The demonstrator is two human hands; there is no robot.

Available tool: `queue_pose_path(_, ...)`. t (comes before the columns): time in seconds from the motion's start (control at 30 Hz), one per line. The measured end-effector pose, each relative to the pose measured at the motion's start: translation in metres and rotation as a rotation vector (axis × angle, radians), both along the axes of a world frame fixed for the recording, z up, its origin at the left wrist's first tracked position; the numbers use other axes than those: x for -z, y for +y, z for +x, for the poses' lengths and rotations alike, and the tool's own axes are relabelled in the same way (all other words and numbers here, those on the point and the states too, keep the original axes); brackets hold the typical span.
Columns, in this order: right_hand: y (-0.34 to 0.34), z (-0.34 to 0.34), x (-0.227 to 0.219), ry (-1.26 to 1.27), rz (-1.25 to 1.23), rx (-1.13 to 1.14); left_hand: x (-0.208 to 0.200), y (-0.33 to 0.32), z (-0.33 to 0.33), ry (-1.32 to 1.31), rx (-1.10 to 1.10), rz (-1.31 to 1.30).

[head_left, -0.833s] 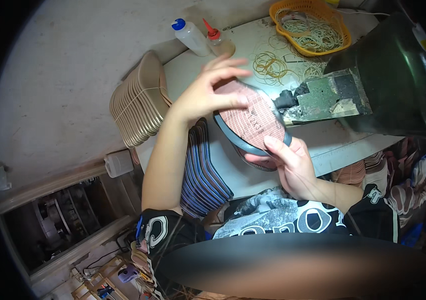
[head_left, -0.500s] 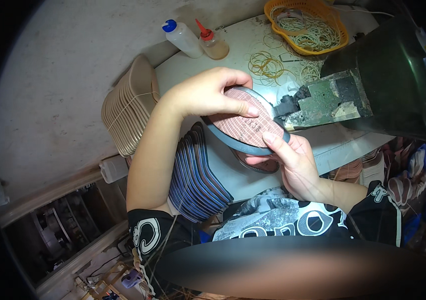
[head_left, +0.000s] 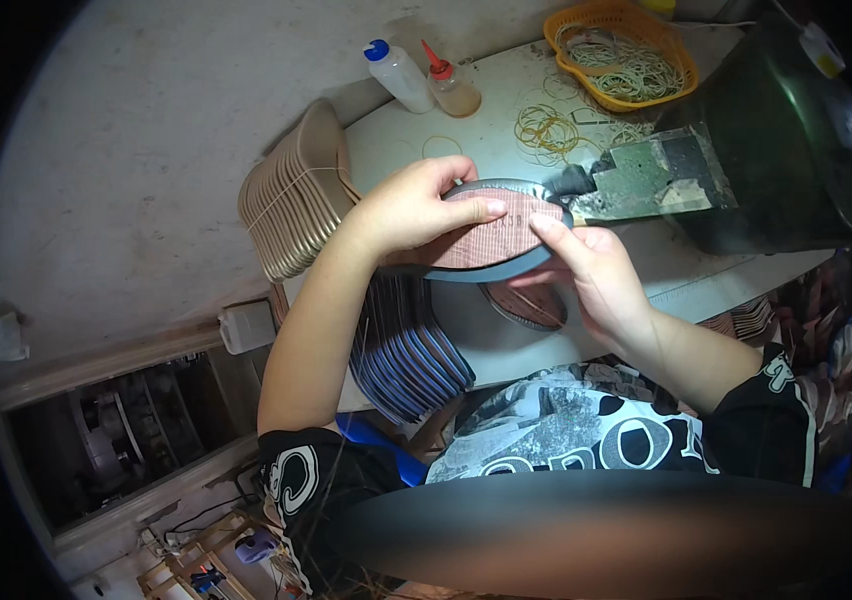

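Note:
Both hands grip a shoe sole with a pinkish-brown, lined face and a dark blue-grey rim, tilted so that the face shows. My left hand is closed on its far left edge, thumb flat on the face, other fingers behind. At the right end my right hand pinches it, thumb on the face, fingers beneath. The sole's right end lies close to the dark working head of a green machine; whether they touch I cannot tell. A similar sole lies on the table below.
Left of my hands stand a stack of blue-edged soles and a banded stack of beige soles. Behind are a blue-capped bottle, a red-tipped bottle, loose rubber bands and a yellow-orange basket of bands.
The sole has turned flatter, its long side now nearly level across the view, and both hands have turned with it. The whole view has shifted slightly. Both hands keep their hold.

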State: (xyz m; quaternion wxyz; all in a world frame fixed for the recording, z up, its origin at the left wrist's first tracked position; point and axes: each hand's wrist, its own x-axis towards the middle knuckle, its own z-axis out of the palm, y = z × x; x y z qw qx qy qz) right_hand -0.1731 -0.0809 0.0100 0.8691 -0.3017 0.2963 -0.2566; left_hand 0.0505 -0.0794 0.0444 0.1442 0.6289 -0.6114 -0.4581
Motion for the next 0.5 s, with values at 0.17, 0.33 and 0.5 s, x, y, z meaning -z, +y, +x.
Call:
queue_pose_path(0.17,-0.005,-0.005,0.008,0.08,-0.094,-0.067,-0.007,0.016,-0.014,-0.093,-0.131,0.04)
queue_pose_path(0.33,-0.003,-0.013,-0.001,0.033,-0.117,-0.104,-0.001,0.032,-0.032,0.127,-0.352,0.284)
queue_pose_path(0.5,0.006,-0.032,0.006,0.138,-0.281,-0.28,-0.004,0.046,-0.063,0.286,-0.583,0.304)
